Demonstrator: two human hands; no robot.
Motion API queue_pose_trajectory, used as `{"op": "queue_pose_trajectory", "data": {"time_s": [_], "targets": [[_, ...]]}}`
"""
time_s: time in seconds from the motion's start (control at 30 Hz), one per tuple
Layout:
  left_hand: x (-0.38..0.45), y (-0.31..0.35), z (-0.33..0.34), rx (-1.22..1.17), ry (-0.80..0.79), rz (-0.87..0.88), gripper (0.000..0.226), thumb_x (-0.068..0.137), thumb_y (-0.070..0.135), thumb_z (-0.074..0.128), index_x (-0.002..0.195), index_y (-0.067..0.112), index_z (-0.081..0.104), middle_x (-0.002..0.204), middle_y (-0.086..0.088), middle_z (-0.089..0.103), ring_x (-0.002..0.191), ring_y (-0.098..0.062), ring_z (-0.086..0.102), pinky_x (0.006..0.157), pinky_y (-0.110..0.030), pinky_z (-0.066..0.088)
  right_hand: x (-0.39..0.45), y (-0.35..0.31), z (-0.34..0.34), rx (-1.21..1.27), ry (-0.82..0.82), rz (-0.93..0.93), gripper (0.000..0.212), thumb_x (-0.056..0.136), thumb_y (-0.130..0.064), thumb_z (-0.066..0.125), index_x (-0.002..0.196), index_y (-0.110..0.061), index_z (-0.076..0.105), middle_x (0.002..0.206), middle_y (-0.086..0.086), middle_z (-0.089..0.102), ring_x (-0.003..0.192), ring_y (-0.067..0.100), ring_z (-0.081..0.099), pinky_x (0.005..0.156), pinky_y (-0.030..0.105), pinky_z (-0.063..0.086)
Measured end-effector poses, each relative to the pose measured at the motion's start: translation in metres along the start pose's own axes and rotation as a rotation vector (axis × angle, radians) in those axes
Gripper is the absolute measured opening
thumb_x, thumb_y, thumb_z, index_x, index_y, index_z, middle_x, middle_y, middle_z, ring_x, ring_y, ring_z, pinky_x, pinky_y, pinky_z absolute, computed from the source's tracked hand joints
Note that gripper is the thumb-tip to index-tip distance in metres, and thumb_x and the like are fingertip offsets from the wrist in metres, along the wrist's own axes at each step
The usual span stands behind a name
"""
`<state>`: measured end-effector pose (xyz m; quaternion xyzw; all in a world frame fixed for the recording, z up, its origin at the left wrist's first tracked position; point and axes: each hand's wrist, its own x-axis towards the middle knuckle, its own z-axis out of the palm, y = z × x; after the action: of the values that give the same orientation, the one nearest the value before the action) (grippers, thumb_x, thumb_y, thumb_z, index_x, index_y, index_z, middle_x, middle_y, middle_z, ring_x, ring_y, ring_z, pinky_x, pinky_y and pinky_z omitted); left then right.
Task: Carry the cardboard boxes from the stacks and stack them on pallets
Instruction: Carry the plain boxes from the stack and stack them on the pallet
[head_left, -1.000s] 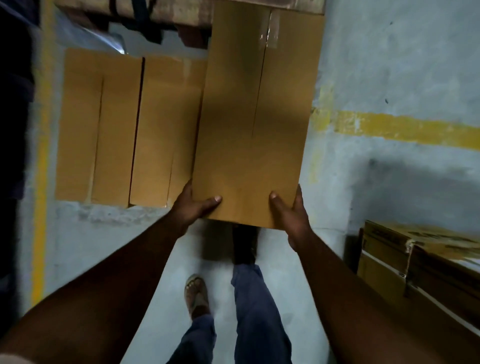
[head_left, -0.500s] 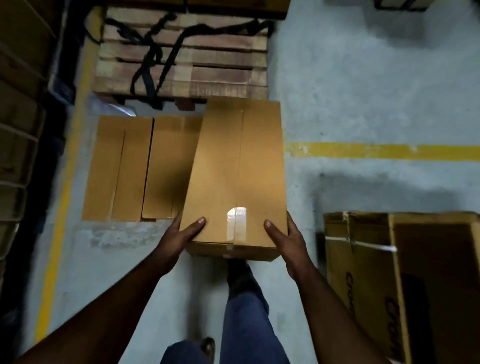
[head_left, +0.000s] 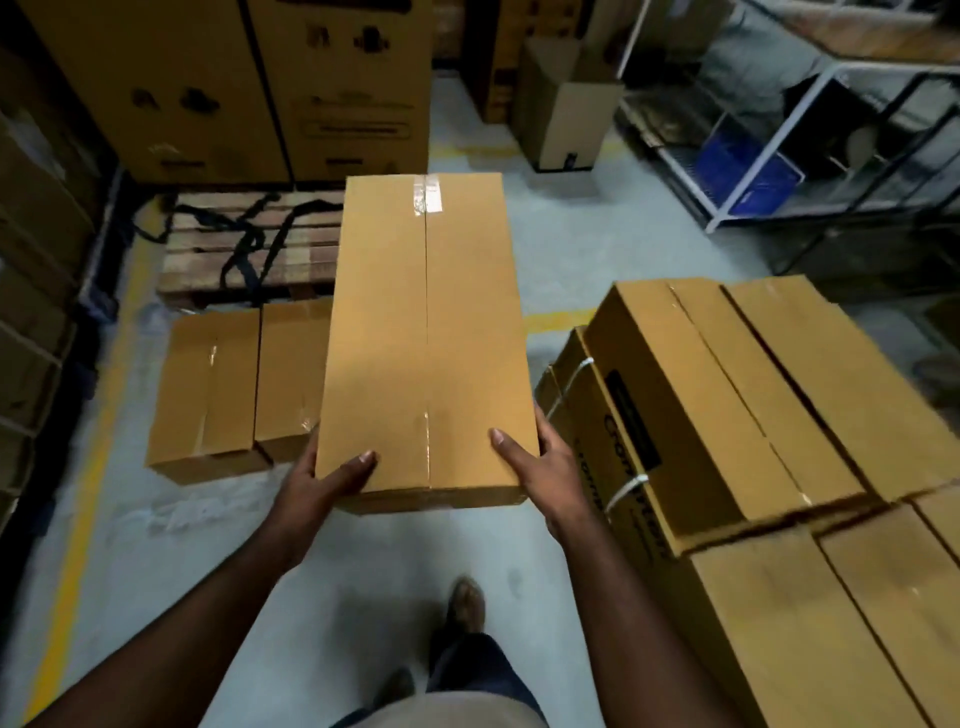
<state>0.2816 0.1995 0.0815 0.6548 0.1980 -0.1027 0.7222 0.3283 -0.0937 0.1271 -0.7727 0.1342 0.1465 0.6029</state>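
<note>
I hold a long taped cardboard box (head_left: 423, 332) flat in front of me, above the floor. My left hand (head_left: 322, 480) grips its near left corner and my right hand (head_left: 543, 467) grips its near right corner, thumbs on top. Two similar boxes (head_left: 208, 395) lie side by side on the floor to the left, partly hidden behind the held one. A wooden pallet (head_left: 249, 260) with black straps lies beyond them. A stack of larger strapped boxes (head_left: 727, 415) stands to my right.
Tall printed cartons (head_left: 249, 88) stand behind the pallet. Dark shelving with boxes (head_left: 36, 260) lines the left, beside a yellow floor line (head_left: 88, 493). A white metal rack (head_left: 779, 130) stands at the back right. My feet and legs (head_left: 462, 644) are below the box.
The view has tilted up, so the pallet, tall cartons and rack now show. The held box sits level and straighter. The right-hand stack has come closer.
</note>
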Motion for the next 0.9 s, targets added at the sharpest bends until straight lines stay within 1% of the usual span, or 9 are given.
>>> {"op": "queue_pose_trajectory", "data": {"time_s": [0.1, 0.2, 0.33, 0.4, 0.5, 0.57, 0.63, 0.8, 0.9], "targets": [[-0.052, 0.001, 0.025, 0.029, -0.045, 0.053, 0.086, 0.081, 0.043, 0.085, 0.154, 0.038, 0.04, 0.133, 0.001, 0.065, 0.12, -0.023, 0.064, 0.093, -0.039, 0.058, -0.064, 0.002, -0.033, 0.032, 0.037, -0.029, 0.088, 0.077, -0.058, 0.085, 0.154, -0.046, 0.042, 0.142, -0.01, 0.063, 0.126, 0.015, 0.063, 0.104, 0.046, 0.055], [-0.096, -0.007, 0.056, 0.046, -0.082, 0.105, 0.087, 0.08, 0.046, 0.085, 0.154, 0.043, 0.039, 0.131, 0.007, 0.066, 0.117, -0.017, 0.066, 0.089, -0.035, 0.059, -0.111, 0.018, -0.07, 0.042, 0.066, -0.056, 0.082, 0.085, -0.048, 0.083, 0.155, -0.041, 0.042, 0.134, -0.015, 0.063, 0.122, 0.011, 0.062, 0.097, 0.031, 0.055], [-0.169, -0.036, 0.115, 0.077, -0.112, 0.174, 0.092, 0.068, 0.058, 0.085, 0.149, 0.046, 0.044, 0.13, 0.006, 0.067, 0.117, -0.019, 0.067, 0.09, -0.041, 0.06, -0.178, 0.058, -0.136, -0.019, 0.116, -0.076, 0.101, 0.068, -0.076, 0.08, 0.155, -0.05, 0.036, 0.153, -0.004, 0.054, 0.137, 0.023, 0.053, 0.11, 0.053, 0.05], [-0.206, -0.057, 0.149, 0.082, -0.131, 0.225, 0.085, 0.075, 0.051, 0.083, 0.15, 0.045, 0.043, 0.133, 0.003, 0.066, 0.117, -0.02, 0.067, 0.088, -0.041, 0.061, -0.214, 0.081, -0.176, -0.022, 0.119, -0.095, 0.102, 0.067, -0.077, 0.08, 0.155, -0.05, 0.035, 0.151, -0.005, 0.056, 0.134, 0.02, 0.056, 0.109, 0.051, 0.052], [-0.264, -0.089, 0.215, 0.113, -0.154, 0.289, 0.076, 0.082, 0.041, 0.079, 0.148, 0.048, 0.043, 0.133, 0.005, 0.065, 0.117, -0.018, 0.066, 0.084, -0.036, 0.062, -0.278, 0.112, -0.243, -0.034, 0.163, -0.155, 0.096, 0.077, -0.063, 0.082, 0.158, -0.041, 0.037, 0.151, -0.008, 0.056, 0.135, 0.013, 0.054, 0.113, 0.042, 0.048], [-0.297, -0.103, 0.252, 0.086, -0.134, 0.302, 0.074, 0.082, 0.043, 0.078, 0.146, 0.053, 0.043, 0.134, 0.008, 0.064, 0.12, -0.019, 0.064, 0.089, -0.039, 0.06, -0.312, 0.128, -0.284, -0.054, 0.186, -0.18, 0.096, 0.081, -0.061, 0.081, 0.16, -0.037, 0.034, 0.159, -0.006, 0.047, 0.144, 0.015, 0.045, 0.117, 0.036, 0.041], [-0.328, -0.106, 0.288, 0.074, -0.143, 0.304, 0.074, 0.08, 0.048, 0.079, 0.144, 0.057, 0.042, 0.133, 0.012, 0.063, 0.121, -0.017, 0.063, 0.092, -0.041, 0.058, -0.343, 0.136, -0.321, -0.066, 0.211, -0.19, 0.097, 0.08, -0.064, 0.079, 0.161, -0.038, 0.032, 0.162, -0.006, 0.042, 0.147, 0.015, 0.04, 0.119, 0.038, 0.038], [-0.381, -0.11, 0.36, 0.128, -0.13, 0.318, 0.086, 0.076, 0.057, 0.079, 0.151, 0.049, 0.037, 0.136, 0.012, 0.06, 0.121, -0.014, 0.061, 0.093, -0.035, 0.057, -0.391, 0.158, -0.401, -0.038, 0.248, -0.179, 0.101, 0.067, -0.082, 0.077, 0.154, -0.054, 0.033, 0.154, -0.009, 0.053, 0.139, 0.019, 0.052, 0.111, 0.051, 0.05], [-0.396, -0.115, 0.406, 0.181, -0.146, 0.314, 0.086, 0.082, 0.054, 0.08, 0.155, 0.045, 0.033, 0.133, 0.018, 0.058, 0.121, -0.011, 0.06, 0.098, -0.037, 0.055, -0.415, 0.175, -0.44, -0.008, 0.285, -0.18, 0.079, 0.082, -0.058, 0.08, 0.152, -0.044, 0.046, 0.137, -0.009, 0.066, 0.123, 0.013, 0.063, 0.104, 0.048, 0.055]]}}
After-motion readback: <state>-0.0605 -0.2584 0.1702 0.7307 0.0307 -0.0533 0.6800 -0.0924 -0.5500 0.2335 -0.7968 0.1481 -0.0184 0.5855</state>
